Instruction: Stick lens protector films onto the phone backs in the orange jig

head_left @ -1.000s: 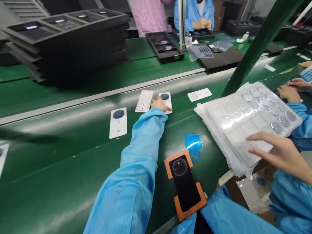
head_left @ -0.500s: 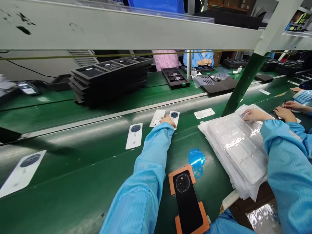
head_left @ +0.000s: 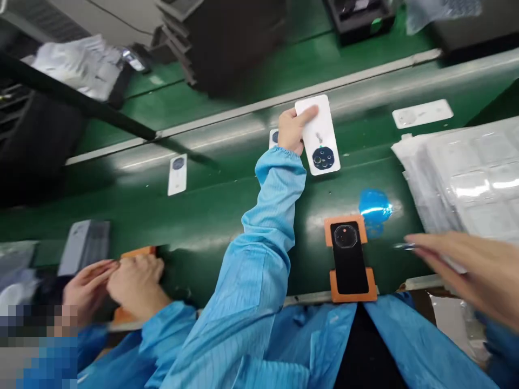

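Note:
My left hand (head_left: 294, 128) grips a white phone-shaped panel (head_left: 318, 129) between thumb and fingers, lifted over the green surface. A dark blue round camera area marks its lower end. On the right, my right hand (head_left: 466, 267) is smeared by motion. At its fingertips is a small shiny piece (head_left: 405, 246), too blurred to name. Between and below my hands, a black phone-shaped piece (head_left: 351, 270) with a round camera outline lies in an orange holder (head_left: 353, 297). Beside the holder's top right is a shiny blue film (head_left: 375, 206).
Clear plastic trays (head_left: 478, 162) are stacked at right. Other white panels (head_left: 177, 183) lie along the green surface (head_left: 219, 205). A co-worker's hands (head_left: 135, 281) are busy at lower left, near grey slabs (head_left: 85, 246). Black trays (head_left: 239, 43) are piled at the back.
My left hand has picked up a white panel from the green surface. My right hand has left the clear trays and come lower, carrying a small piece. The view has tilted down and left.

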Demonstrator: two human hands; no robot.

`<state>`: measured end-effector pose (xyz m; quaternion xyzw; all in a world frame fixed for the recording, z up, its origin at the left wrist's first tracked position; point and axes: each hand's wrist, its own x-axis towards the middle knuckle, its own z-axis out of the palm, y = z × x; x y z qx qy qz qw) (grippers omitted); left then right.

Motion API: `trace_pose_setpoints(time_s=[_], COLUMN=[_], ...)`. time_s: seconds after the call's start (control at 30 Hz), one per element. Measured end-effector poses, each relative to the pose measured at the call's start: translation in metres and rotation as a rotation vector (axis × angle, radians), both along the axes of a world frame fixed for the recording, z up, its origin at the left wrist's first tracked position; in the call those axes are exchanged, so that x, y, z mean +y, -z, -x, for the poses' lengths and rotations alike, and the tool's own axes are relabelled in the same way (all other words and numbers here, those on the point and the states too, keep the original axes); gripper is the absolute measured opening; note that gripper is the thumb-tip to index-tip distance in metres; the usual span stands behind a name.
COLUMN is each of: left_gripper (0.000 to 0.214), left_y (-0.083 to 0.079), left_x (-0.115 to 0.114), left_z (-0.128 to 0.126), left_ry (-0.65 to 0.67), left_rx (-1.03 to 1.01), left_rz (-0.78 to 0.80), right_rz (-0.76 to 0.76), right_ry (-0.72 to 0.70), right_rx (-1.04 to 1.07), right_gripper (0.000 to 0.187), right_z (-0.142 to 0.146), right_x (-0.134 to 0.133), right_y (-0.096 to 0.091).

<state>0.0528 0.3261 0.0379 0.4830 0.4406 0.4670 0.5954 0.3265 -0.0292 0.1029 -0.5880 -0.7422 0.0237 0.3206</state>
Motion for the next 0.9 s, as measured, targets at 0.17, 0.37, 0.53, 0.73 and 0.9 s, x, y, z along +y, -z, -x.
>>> trace_pose_setpoints(time_s=[0.17, 0.37, 0.53, 0.73, 0.9], left_gripper=[0.039, 0.034, 0.023, 0.024, 0.051], left_y=[0.003, 0.013, 0.015, 0.015, 0.024], left_x=[-0.036, -0.101, -0.131, -0.139, -0.147], left_z=[0.04, 0.053, 0.046, 0.04, 0.035], left_ry=[-0.138, -0.192, -0.009, 0.156, 0.215], left_rx=[-0.284, -0.386, -0.45, -0.334, -0.283], left_rz=[0.347, 0.649, 0.794, 0.556, 0.413], right_rz=[-0.073, -0.136, -0.044, 0.042, 0.067], right_ry=[-0.248, -0.404, -0.491, -0.539, -0.521], right_rx=[-0.057, -0.275, -0.224, -0.15, -0.087], right_gripper=[0.022, 0.028, 0.03, 0.037, 0.038], right_z=[0.093, 0.108, 0.097, 0.097, 0.099], right_x=[0.019, 0.024, 0.02, 0.026, 0.027], right_y=[0.062, 0.093, 0.101, 0.108, 0.104])
